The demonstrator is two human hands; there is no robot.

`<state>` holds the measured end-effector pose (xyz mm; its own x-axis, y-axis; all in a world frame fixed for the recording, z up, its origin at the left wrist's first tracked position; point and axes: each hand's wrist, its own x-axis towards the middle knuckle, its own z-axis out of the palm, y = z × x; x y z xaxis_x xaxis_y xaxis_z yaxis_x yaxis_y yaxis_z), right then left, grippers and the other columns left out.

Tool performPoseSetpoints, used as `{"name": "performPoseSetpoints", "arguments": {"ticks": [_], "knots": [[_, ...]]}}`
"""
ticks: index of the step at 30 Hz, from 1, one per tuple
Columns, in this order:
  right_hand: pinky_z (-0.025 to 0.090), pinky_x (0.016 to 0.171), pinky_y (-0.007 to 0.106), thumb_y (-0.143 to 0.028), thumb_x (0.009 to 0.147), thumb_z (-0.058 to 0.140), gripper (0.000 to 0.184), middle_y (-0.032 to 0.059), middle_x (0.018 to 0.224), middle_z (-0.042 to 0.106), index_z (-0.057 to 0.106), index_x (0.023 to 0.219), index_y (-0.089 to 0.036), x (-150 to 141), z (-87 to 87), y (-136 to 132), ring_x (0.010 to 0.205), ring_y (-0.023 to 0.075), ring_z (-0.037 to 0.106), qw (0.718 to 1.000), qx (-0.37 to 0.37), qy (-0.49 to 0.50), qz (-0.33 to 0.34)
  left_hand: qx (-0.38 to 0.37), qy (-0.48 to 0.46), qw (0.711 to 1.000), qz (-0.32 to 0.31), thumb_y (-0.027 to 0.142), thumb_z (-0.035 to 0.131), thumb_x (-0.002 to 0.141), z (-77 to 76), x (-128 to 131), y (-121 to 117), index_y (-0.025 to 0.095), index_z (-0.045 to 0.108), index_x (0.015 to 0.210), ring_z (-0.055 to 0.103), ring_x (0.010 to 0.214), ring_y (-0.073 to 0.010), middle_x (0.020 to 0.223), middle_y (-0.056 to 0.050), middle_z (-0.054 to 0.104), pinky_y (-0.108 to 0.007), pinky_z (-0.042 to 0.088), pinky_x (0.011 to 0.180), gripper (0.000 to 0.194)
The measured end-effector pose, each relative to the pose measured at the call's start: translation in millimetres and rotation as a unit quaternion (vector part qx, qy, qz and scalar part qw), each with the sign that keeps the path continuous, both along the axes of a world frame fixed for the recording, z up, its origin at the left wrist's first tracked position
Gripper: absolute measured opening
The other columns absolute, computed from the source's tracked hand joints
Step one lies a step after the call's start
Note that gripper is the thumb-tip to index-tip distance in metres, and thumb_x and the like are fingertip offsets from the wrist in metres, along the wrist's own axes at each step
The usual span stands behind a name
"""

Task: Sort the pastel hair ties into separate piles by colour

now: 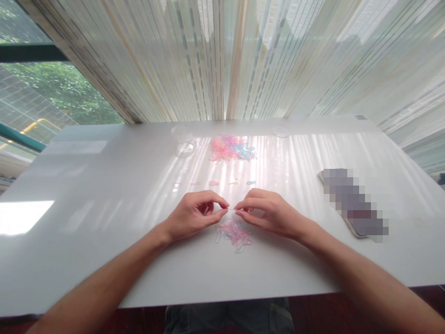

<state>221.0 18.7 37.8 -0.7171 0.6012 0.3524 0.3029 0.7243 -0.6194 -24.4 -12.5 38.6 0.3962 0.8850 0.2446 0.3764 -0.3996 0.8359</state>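
Note:
My left hand and my right hand meet over the white table, each pinching one end of a thin, pale rubber band stretched between the fingertips. Just below the hands lies a small heap of pink and blue rubber bands. A larger heap of pink, blue and yellow bands sits farther back. Between them several single bands lie in a row.
A clear plastic cup lies on its side left of the far heap, and a clear lid rests to the right. A phone lies at the right. Striped curtains hang behind the table, with a window at the left.

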Motion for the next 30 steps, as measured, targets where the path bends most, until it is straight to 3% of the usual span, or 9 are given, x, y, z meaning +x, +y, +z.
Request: {"name": "performPoseSetpoints", "arguments": {"ticks": [9, 15, 18, 30], "knots": [[0.049, 0.064, 0.026, -0.020, 0.096, 0.059, 0.015, 0.0044, 0.080, 0.068, 0.074, 0.099, -0.019, -0.3, -1.5, 0.7, 0.071, 0.0143, 0.061, 1.000, 0.001, 0.007, -0.010, 0.092, 0.046, 0.995, -0.011, 0.013, 0.066, 0.089, 1.2, -9.8, 6.2, 0.018, 0.074, 0.092, 0.055, 0.060, -0.0079, 0.083, -0.001, 0.074, -0.020, 0.048, 0.057, 0.009], [0.050, 0.065, 0.026, -0.020, 0.097, 0.058, 0.016, 0.0041, 0.079, 0.067, 0.073, 0.096, -0.018, -0.2, -2.5, 2.2, 0.070, 0.0137, 0.061, 1.000, -0.014, -0.003, -0.015, 0.154, 0.104, 0.967, 0.175, 0.024, 0.069, 0.090, 0.0, -23.0, 15.2, 0.019, 0.076, 0.093, 0.057, 0.061, -0.0094, 0.087, -0.001, 0.077, -0.022, 0.050, 0.061, 0.008], [0.049, 0.064, 0.026, -0.021, 0.097, 0.057, 0.017, 0.0036, 0.077, 0.067, 0.073, 0.094, -0.018, -0.7, -3.8, 2.2, 0.068, 0.0134, 0.059, 1.000, -0.018, -0.010, -0.014, 0.150, 0.131, 0.957, 0.212, 0.028, 0.070, 0.089, -3.1, -28.5, 20.0, 0.021, 0.077, 0.091, 0.056, 0.060, -0.0106, 0.084, 0.000, 0.077, -0.024, 0.050, 0.061, 0.010], [0.047, 0.065, 0.026, -0.022, 0.098, 0.055, 0.019, 0.0035, 0.077, 0.066, 0.073, 0.095, -0.018, -0.8, -2.5, 2.3, 0.069, 0.0138, 0.059, 0.999, -0.032, -0.035, -0.008, 0.102, 0.170, 0.952, 0.232, 0.039, 0.073, 0.088, -2.9, -23.1, 19.3, 0.025, 0.080, 0.088, 0.052, 0.058, -0.0115, 0.079, 0.000, 0.075, -0.024, 0.045, 0.060, 0.016]]}}
